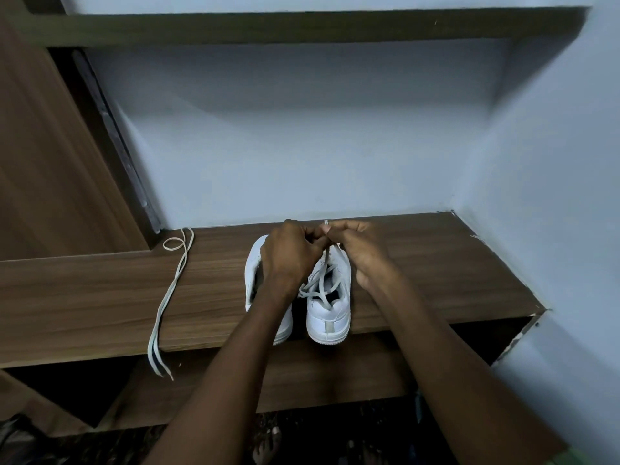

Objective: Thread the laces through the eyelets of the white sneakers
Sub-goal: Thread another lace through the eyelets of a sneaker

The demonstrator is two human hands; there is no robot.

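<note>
Head view looks down on a wooden shelf (419, 270) where two white sneakers stand side by side, heels toward the person. Both hands meet above the toe end of the right sneaker (330, 307). The left hand (290, 255) and right hand (360, 253) each have fingers curled, pinching the lace (320, 283) between them; its pale tip (326, 223) pokes up just above the right hand's fingers. Loose loops of that lace drape across the shoe's opening. The left sneaker (253, 273) stands unlaced as far as can be seen, and the spare lace (167, 297) lies well apart on the shelf, its ends hanging over the front edge.

Risks, as I judge them: the slack loops could snag or twist as the tip is drawn, leaving a crossing uneven; a sharp pull could tip the light shoe or slide it toward the shelf edge, since neither hand steadies it; the spare lace could slip off by its dangling ends.

Hidden: the eyelets are behind the hands, so which one is being threaded cannot be told. The left forearm covers much of the left sneaker. Dim light blurs the lace's path.
</note>
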